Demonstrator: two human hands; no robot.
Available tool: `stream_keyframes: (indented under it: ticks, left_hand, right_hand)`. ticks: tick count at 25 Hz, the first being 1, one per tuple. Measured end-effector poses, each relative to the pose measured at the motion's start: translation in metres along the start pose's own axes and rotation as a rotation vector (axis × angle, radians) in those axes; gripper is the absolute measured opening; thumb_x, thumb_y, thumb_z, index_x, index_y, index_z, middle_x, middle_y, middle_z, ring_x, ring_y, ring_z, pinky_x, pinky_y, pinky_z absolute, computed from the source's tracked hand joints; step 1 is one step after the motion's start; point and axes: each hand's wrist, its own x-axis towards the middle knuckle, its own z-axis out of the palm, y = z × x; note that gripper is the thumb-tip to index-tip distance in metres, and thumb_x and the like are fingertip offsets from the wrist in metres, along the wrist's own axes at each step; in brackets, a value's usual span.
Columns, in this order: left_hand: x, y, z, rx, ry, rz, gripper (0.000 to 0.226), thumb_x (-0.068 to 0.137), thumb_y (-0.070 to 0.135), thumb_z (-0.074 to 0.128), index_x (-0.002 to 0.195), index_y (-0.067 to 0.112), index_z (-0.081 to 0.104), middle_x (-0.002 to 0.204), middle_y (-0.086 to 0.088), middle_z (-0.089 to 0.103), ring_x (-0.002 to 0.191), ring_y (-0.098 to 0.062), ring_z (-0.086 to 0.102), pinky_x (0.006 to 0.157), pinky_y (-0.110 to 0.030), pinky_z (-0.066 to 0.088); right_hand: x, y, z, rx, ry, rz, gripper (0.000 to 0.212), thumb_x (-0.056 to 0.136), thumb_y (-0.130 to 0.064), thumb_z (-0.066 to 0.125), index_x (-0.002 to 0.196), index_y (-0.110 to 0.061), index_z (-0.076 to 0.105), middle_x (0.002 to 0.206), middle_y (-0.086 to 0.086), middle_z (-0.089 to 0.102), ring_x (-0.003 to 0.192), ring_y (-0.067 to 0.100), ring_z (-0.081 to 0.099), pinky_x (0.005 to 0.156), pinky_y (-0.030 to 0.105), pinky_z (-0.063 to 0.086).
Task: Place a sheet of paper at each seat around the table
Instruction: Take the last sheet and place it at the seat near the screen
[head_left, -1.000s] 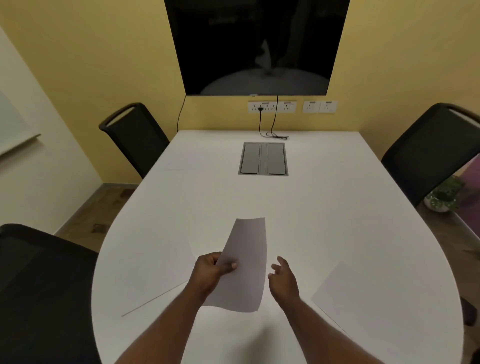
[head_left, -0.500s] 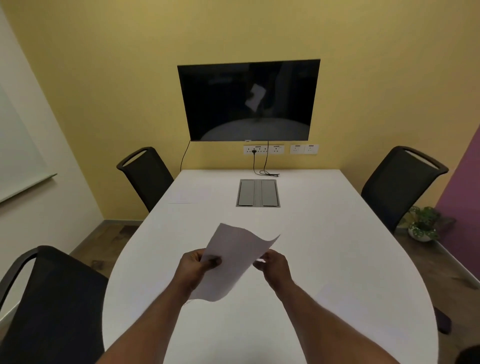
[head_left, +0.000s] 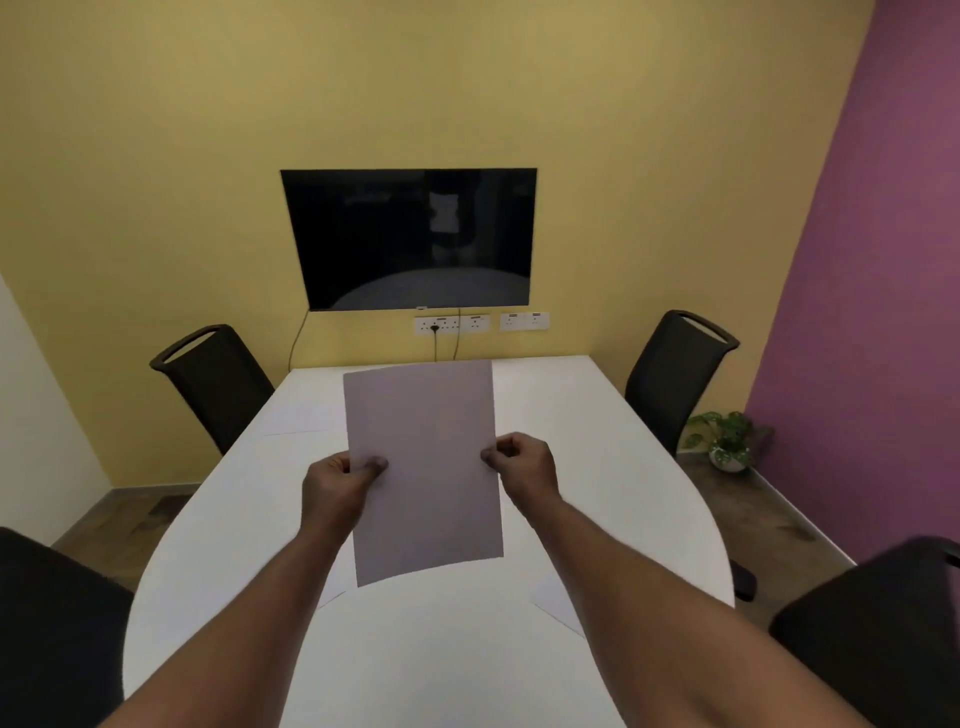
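I hold a blank white sheet of paper upright in front of me above the white table. My left hand pinches its left edge and my right hand pinches its right edge. The sheet hides the middle of the table. Another sheet lies flat by the far left chair. Corners of two more sheets show near me: one on the left, one on the right, both partly hidden by my arms.
A black chair stands at the far right, and two more sit near left and near right. A dark wall screen hangs above sockets. A potted plant sits on the floor at right.
The sheet went from tilted in my left hand alone to upright and flat, gripped by both hands and raised. The view lifted up and back, showing more wall.
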Motion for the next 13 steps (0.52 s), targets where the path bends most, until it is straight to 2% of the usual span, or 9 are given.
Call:
stream_keyframes:
  ticks: [3,9,13]
  left_hand:
    - [-0.028,0.026,0.037,0.004,0.000,0.062,0.007,0.082,0.026,0.080,0.084,0.021,0.076,0.083,-0.002,0.077,0.076,-0.025,0.075,0.075,-0.044,0.062]
    - [-0.106,0.067,0.117,-0.039,0.014,0.097,0.006,0.079,0.025,0.080,0.078,0.021,0.076,0.080,-0.001,0.077,0.074,-0.024,0.073,0.070,-0.035,0.059]
    - [-0.163,0.087,0.173,-0.044,0.012,0.120,0.007,0.079,0.026,0.080,0.080,0.021,0.076,0.081,-0.003,0.077,0.078,-0.027,0.073,0.077,-0.044,0.060]
  right_hand:
    - [-0.009,-0.017,-0.053,-0.035,0.065,-0.063,0.005,0.081,-0.014,0.077,0.083,-0.015,0.073,0.086,0.001,0.075,0.084,0.022,0.071,0.080,0.039,0.059]
    - [-0.038,-0.038,-0.166,-0.115,0.111,-0.137,0.006,0.085,-0.022,0.075,0.086,-0.024,0.070,0.083,-0.009,0.072,0.081,0.012,0.069,0.076,0.031,0.057]
    - [-0.057,-0.037,-0.242,-0.135,0.135,-0.166,0.004,0.085,-0.021,0.075,0.088,-0.021,0.071,0.085,-0.006,0.073,0.082,0.016,0.069,0.075,0.029,0.056]
